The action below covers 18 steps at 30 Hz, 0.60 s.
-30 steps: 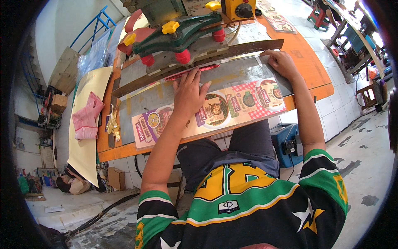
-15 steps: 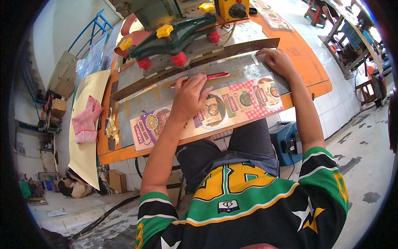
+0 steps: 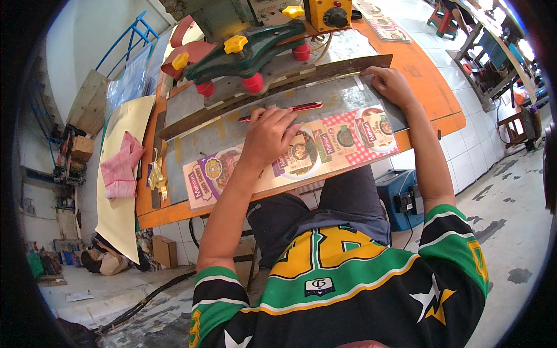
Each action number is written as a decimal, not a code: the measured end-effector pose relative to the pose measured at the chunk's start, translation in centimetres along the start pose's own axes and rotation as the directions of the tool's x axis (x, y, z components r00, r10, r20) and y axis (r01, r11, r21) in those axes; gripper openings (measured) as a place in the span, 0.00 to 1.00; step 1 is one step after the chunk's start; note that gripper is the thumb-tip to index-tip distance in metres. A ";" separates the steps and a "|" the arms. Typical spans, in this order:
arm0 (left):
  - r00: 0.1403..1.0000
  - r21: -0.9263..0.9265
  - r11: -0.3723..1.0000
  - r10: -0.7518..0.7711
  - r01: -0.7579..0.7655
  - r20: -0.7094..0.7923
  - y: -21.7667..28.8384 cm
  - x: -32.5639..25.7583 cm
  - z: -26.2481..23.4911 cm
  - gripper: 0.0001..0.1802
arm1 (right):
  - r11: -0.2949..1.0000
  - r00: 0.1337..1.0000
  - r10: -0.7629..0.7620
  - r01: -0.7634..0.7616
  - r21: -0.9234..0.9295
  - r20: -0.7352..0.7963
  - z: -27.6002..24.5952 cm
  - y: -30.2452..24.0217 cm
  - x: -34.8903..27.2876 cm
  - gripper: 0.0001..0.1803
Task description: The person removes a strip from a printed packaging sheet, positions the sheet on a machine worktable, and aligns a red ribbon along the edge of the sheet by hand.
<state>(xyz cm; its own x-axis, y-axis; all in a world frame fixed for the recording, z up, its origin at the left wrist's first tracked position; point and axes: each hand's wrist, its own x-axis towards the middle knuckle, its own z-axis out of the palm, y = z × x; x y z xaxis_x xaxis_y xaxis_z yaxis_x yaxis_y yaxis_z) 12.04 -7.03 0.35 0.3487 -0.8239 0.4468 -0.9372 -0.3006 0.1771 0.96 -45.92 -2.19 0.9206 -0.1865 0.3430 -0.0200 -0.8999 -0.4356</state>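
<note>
Resting flat on the work, the left hand (image 3: 268,134) presses down with fingers spread on a long printed sheet (image 3: 290,156) of food-picture packaging, which lies across the near edge of the orange workbench (image 3: 441,110), just above the person's lap. The sheet's long axis runs left to right, slightly uphill toward the right. Further along that axis, the right hand (image 3: 390,85) lies palm down at the sheet's far right corner, fingers loosely extended and holding nothing, touching the grey metal plate (image 3: 348,95) beneath. Just beyond the left fingertips lies a thin red pen-like tool (image 3: 290,109), parallel to the sheet; the left hand is much the nearer to it. Beyond that stands a green clamp bar (image 3: 249,53) with red and yellow knobs. Far left, a pink cloth (image 3: 120,168) rests on yellow card.
</note>
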 end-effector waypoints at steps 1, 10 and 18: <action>1.000 0.005 1.000 0.001 -0.001 0.011 0.0 0.0 0.0 0.17 | 1.000 1.000 -0.006 0.006 0.006 -0.007 0.0 0.0 0.0 0.16; 0.999 0.037 0.999 0.032 -0.032 0.010 0.0 0.1 0.2 0.17 | 0.996 0.998 -0.057 0.055 -0.064 -0.023 -0.2 -0.3 -0.1 0.16; 1.000 -0.051 0.999 -0.004 0.003 -0.020 -0.4 0.1 0.5 0.16 | 0.987 0.989 -0.093 0.076 0.142 0.115 -2.5 -5.5 1.2 0.14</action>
<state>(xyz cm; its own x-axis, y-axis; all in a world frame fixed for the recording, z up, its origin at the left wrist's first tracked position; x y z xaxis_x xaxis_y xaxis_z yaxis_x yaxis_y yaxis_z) 12.46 -7.20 -0.12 0.3523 -0.8131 0.4633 -0.9344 -0.2778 0.2229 1.22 -42.22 2.73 0.9573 -0.0553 0.2839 0.1060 -0.8462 -0.5223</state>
